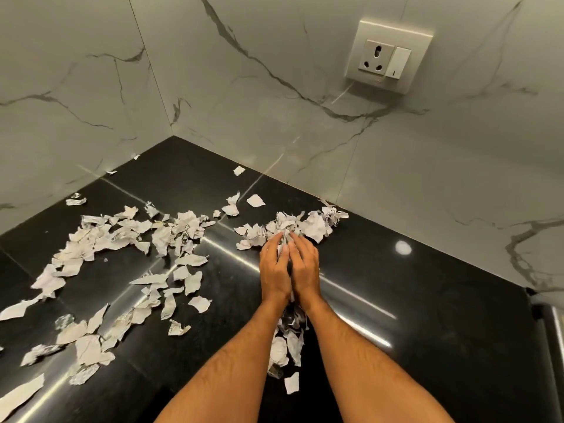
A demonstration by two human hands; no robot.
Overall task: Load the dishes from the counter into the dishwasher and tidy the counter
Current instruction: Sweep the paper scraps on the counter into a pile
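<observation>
A small bunch of torn paper scraps (287, 236) is pressed between the left hand (274, 267) and the right hand (305, 264), which are brought together palm to palm with the fingers fairly straight and angled inward; the gap between the palms is narrow, and white paper is seen poking out at the fingertips. Whether any finger is curled round a scrap underneath cannot be told. More scraps are seen below the wrists, between the forearms, trailing toward the near edge of the black counter (427, 270).

Just beyond the fingertips a heap of crumpled pieces (314, 224) is lying against the foot of the marble wall (396, 178). Well to the left of the grip a wide scatter of paper (122, 245) is spread across the counter, with a few stray bits far off toward the corner. A wall socket (387, 56) is mounted high above the grip. No dishes and no dishwasher are shown in this view.

The step in hand is judged to be the gathering of litter. It is best done by keeping the palm edges flat on the stone so that thin pieces are not slipped over, and by sweeping the heap beyond the fingers into the bunch before anything is lifted. The glossy surface is likely to let scraps slide, so a slow, closed scoop is advised, and the left-hand scatter is better raked inward in one pass
</observation>
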